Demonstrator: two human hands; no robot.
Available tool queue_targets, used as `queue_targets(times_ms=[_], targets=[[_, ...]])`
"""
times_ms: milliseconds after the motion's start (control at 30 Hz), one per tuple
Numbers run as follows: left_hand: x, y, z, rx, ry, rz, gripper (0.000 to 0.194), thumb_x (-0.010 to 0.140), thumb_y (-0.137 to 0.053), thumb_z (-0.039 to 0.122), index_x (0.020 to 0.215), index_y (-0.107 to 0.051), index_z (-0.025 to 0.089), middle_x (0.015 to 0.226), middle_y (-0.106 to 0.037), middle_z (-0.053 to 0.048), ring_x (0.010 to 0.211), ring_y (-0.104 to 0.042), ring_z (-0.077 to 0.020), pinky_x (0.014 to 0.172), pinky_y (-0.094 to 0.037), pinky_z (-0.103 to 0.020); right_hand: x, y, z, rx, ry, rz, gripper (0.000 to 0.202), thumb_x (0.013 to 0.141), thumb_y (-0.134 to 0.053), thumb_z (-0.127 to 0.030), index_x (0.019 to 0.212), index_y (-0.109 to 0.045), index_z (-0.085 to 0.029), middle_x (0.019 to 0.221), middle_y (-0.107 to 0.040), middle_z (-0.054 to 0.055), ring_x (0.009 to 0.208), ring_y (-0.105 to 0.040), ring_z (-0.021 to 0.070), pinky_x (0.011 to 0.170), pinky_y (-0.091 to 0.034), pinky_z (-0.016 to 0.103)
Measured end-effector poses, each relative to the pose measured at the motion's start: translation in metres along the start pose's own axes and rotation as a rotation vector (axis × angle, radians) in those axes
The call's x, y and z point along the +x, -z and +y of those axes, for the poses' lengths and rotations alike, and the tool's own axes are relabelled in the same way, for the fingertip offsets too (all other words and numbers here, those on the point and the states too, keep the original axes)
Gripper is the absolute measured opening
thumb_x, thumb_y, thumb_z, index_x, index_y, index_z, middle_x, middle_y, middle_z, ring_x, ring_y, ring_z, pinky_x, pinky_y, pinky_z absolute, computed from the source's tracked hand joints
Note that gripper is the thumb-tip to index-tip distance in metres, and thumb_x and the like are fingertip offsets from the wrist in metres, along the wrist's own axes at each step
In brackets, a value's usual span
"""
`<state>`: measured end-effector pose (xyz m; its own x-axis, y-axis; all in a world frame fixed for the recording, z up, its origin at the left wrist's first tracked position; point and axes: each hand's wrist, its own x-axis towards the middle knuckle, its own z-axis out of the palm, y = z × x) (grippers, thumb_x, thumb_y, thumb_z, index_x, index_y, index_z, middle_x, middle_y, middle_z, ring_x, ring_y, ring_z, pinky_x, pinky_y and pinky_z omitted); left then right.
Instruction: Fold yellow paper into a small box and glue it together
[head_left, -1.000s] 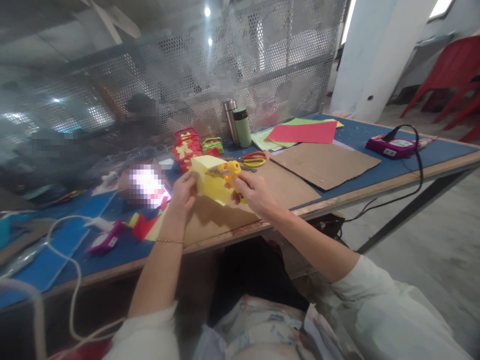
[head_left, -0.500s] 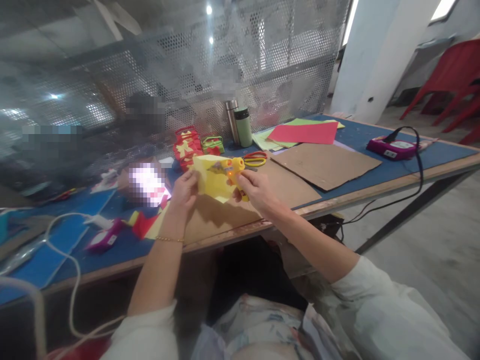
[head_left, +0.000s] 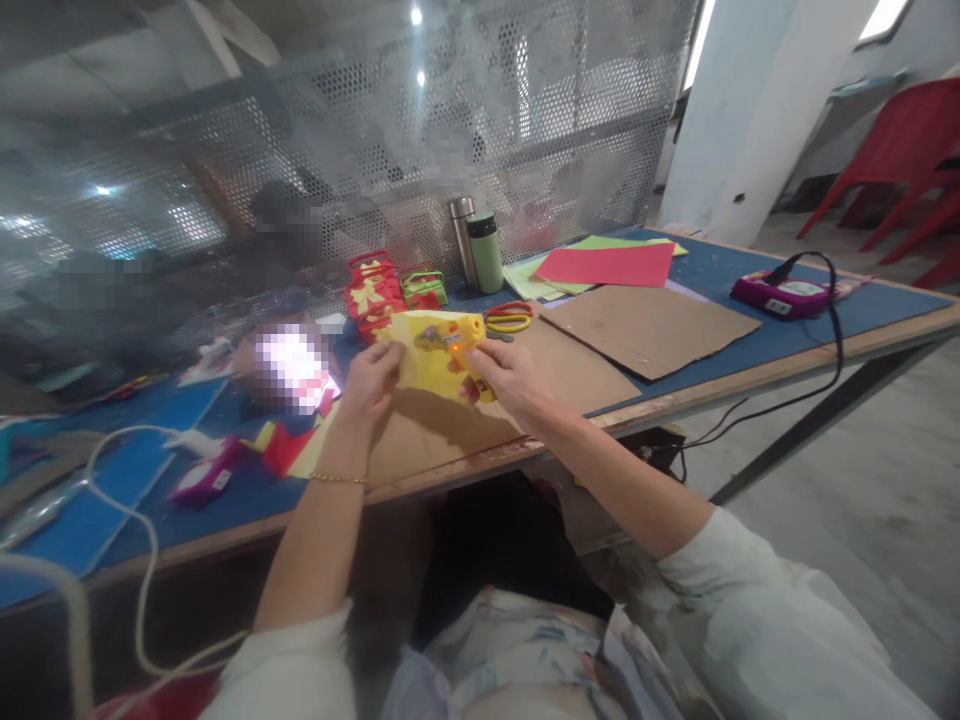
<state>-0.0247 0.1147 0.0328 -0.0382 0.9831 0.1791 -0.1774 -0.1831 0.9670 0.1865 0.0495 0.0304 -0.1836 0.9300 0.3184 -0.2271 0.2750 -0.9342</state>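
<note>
Gripped in the right hand [head_left: 501,372], a yellow glue gun [head_left: 463,340] presses its nozzle against a folded yellow paper piece [head_left: 421,358], which the left hand [head_left: 370,380] pinches above the brown cardboard [head_left: 450,425]. Scissors [head_left: 508,318] lie just behind, two flasks [head_left: 475,256] and red paper lanterns [head_left: 372,294] farther back on the blue table [head_left: 750,270]

Matt yellow paper [head_left: 424,365], rough brown cardboard [head_left: 645,325], steel flask [head_left: 461,240]
</note>
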Motion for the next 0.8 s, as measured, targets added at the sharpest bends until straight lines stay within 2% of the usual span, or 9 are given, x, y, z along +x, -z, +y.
queue_targets(times_ms=[100,267,433,533,633,800], targets=[[0.0,-0.001,0.0,0.037,0.01,0.017,0.034,0.052,-0.094,0.03,0.074,-0.073,0.015,0.07,-0.073,-0.002,0.063,-0.066,-0.0142,0.062,-0.053,-0.025,0.0,0.0,0.0,0.005,-0.003,0.012,0.031,0.086,-0.06,-0.047,0.075,-0.06,-0.018,0.06,-0.059,-0.002,0.05,-0.057,0.0099,0.051,-0.046,0.023],[0.0,-0.004,0.0,0.039,-0.003,0.01,0.038,0.049,-0.094,0.032,0.078,-0.074,0.015,0.076,-0.075,-0.004,0.07,-0.069,-0.0164,0.066,-0.053,-0.026,0.0,-0.001,0.001,0.04,-0.001,0.02,0.032,0.084,-0.062,-0.048,0.075,-0.06,-0.017,0.066,-0.06,-0.001,0.05,-0.057,0.0089,0.05,-0.047,0.024],[-0.001,-0.006,0.0,0.072,-0.026,0.052,0.033,0.048,-0.091,0.03,0.066,-0.066,0.016,0.064,-0.068,0.001,0.056,-0.059,-0.0101,0.054,-0.047,-0.02,-0.003,0.001,-0.001,0.071,0.039,0.034,0.035,0.082,-0.065,-0.052,0.076,-0.059,-0.018,0.075,-0.065,0.002,0.053,-0.059,0.0091,0.051,-0.048,0.025],[0.001,-0.005,-0.001,0.096,-0.03,0.082,0.032,0.049,-0.089,0.029,0.064,-0.063,0.017,0.059,-0.063,0.003,0.051,-0.055,-0.0084,0.049,-0.043,-0.018,-0.006,0.005,-0.005,0.063,0.063,0.039,0.038,0.083,-0.066,-0.056,0.078,-0.06,-0.018,0.074,-0.065,0.001,0.054,-0.06,0.0096,0.053,-0.049,0.025],[0.005,-0.001,-0.003,0.142,-0.045,0.111,0.032,0.049,-0.086,0.032,0.063,-0.06,0.018,0.06,-0.064,0.002,0.054,-0.057,-0.0105,0.054,-0.048,-0.021,-0.009,0.008,-0.009,0.038,0.065,0.035,0.043,0.084,-0.065,-0.061,0.08,-0.061,-0.018,0.066,-0.063,0.0,0.054,-0.059,0.0106,0.055,-0.049,0.026],[0.01,0.006,-0.009,0.228,-0.103,0.163,0.026,0.057,-0.081,0.032,0.063,-0.059,0.019,0.063,-0.063,0.002,0.06,-0.058,-0.0127,0.061,-0.049,-0.025,-0.019,0.016,-0.021,0.029,0.091,0.055,0.051,0.081,-0.066,-0.07,0.084,-0.065,-0.018,0.068,-0.065,0.001,0.058,-0.061,0.0132,0.058,-0.051,0.029]])
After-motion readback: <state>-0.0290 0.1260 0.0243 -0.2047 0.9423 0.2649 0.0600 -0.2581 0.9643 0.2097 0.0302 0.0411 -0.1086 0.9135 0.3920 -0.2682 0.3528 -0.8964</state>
